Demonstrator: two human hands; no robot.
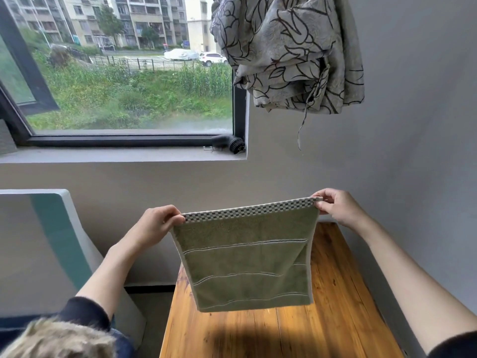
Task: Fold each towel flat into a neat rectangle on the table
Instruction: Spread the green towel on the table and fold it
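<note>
Green towel point(247, 257) hanging vertically above table point(335, 319), top corners in both hands point(157, 220).

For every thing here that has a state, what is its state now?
green towel: hanging in the air above the table, top corners pinched
left hand: pinches top left corner
right hand: pinches top right corner
wooden table: nothing visible lying on it
patterned curtain: bunched up high

Bare forearms, dark sleeves point(85, 310) pushed up; tan furry trim point(59, 339) at lower left.
</note>
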